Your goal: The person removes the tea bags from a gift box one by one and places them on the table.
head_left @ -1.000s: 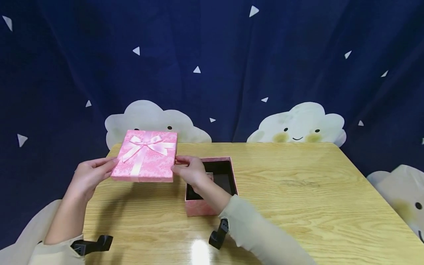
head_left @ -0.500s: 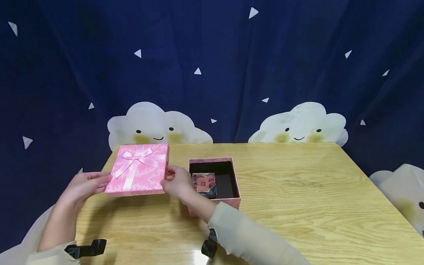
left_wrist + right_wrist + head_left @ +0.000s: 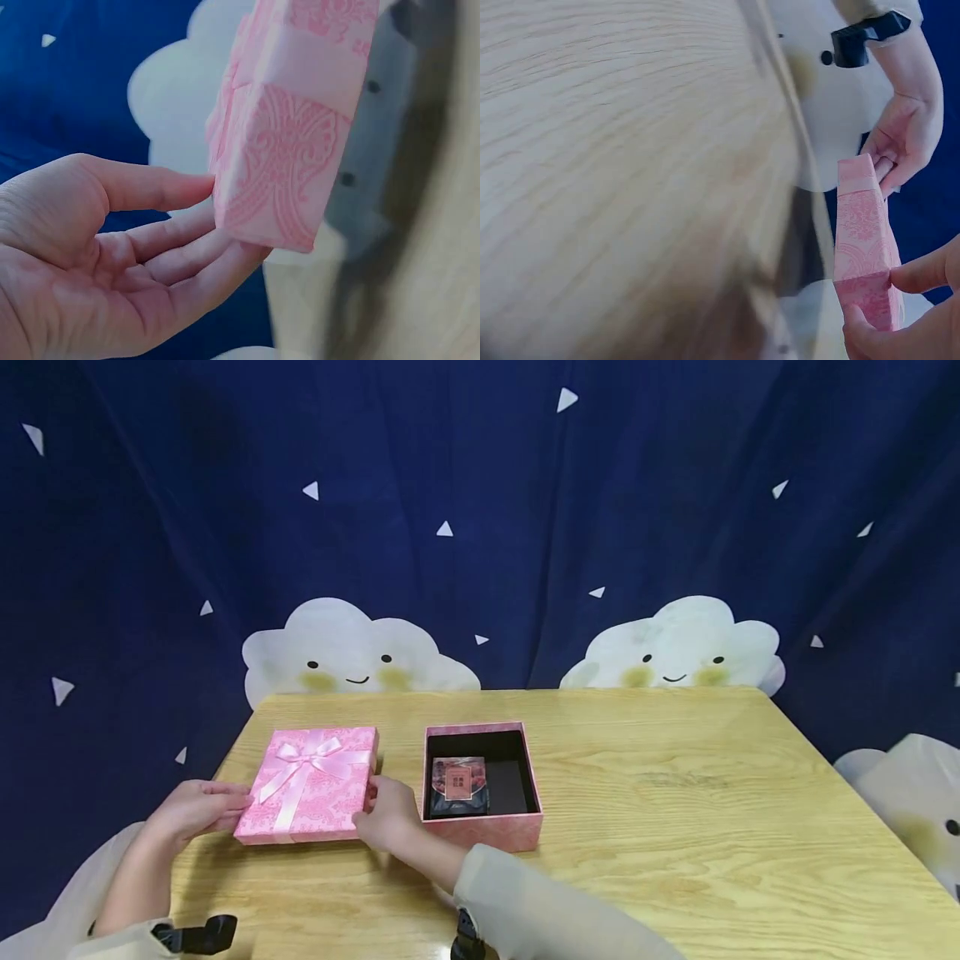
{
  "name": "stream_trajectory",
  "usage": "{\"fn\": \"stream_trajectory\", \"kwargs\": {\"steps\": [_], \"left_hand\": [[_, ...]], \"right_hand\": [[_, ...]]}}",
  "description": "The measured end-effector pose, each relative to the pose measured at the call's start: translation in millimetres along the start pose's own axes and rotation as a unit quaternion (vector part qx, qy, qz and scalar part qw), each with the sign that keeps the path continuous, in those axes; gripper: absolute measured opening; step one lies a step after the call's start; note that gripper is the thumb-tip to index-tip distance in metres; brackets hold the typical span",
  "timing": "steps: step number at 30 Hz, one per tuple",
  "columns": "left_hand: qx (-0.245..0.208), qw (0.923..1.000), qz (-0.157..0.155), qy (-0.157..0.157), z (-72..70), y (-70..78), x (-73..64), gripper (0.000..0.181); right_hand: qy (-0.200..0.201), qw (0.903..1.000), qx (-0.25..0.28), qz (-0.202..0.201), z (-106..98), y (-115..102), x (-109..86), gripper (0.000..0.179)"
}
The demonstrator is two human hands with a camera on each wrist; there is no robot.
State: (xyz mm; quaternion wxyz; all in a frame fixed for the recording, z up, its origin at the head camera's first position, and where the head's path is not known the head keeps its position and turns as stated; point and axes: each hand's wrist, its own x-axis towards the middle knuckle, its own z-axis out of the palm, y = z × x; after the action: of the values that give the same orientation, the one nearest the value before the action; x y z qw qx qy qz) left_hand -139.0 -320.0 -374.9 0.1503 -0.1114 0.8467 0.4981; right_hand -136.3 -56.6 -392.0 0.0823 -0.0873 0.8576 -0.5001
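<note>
A pink patterned gift box lid [image 3: 330, 806] with a pale ribbon bow is held low over the left part of the table, bow side up. My left hand [image 3: 197, 810] pinches its left edge, thumb on top and fingers beneath, as the left wrist view shows on the lid's corner [image 3: 289, 165]. At the right edge, my right hand [image 3: 392, 817] grips the lid between thumb and fingers; the right wrist view shows this hand [image 3: 922, 322] too. Beside it stands the open pink box base [image 3: 517, 832], black inside. A dark square packet [image 3: 459, 785] with a reddish label lies in its left half.
The wooden table [image 3: 675, 827] stretches away to the right of the box. Behind it hangs a dark blue curtain [image 3: 510, 485] printed with clouds and white triangles. A black wrist mount [image 3: 198, 937] sits on the left sleeve.
Both hands have lowered the lid toward the table, shifting it slightly left. The right arm has moved off the box base, so the packet inside now shows fully.
</note>
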Motion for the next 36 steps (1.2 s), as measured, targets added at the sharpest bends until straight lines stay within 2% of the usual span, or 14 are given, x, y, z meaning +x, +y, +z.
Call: {"fn": "stream_trajectory", "kwargs": {"steps": [5,9,17,23,25,30,33,36], "left_hand": [[0.015,0.9996,-0.015,0.017,7.0,-7.3,6.0,0.053],[0.024,0.9991,-0.020,0.029,12.2,-9.6,10.1,0.052],[0.024,0.9982,-0.028,0.047,20.4,-13.6,13.6,0.052],[0.039,0.9971,-0.029,0.059,24.7,-16.4,15.0,0.051],[0.044,0.9969,-0.028,0.058,24.7,-21.1,19.3,0.051],[0.051,0.9967,-0.028,0.057,26.5,-18.1,17.9,0.048],[0.088,0.9931,-0.027,0.073,27.7,-7.5,11.2,0.045],[0.149,0.9843,-0.021,0.093,27.5,0.2,7.7,0.044]], "right_hand": [[0.015,0.9998,-0.005,0.013,13.0,10.5,0.9,0.035],[0.031,0.9991,0.015,0.023,20.9,18.4,2.7,0.040],[0.073,0.9954,0.045,0.043,27.6,25.4,8.4,0.036],[0.067,0.9946,0.055,0.058,29.3,26.5,9.2,0.042],[0.062,0.9945,0.055,0.063,29.4,25.7,8.7,0.045],[0.045,0.9969,0.031,0.056,25.2,19.1,4.5,0.049],[0.043,0.9977,0.019,0.048,21.7,12.3,0.7,0.051],[0.041,0.9975,0.017,0.054,18.5,5.3,-2.6,0.057]]}}
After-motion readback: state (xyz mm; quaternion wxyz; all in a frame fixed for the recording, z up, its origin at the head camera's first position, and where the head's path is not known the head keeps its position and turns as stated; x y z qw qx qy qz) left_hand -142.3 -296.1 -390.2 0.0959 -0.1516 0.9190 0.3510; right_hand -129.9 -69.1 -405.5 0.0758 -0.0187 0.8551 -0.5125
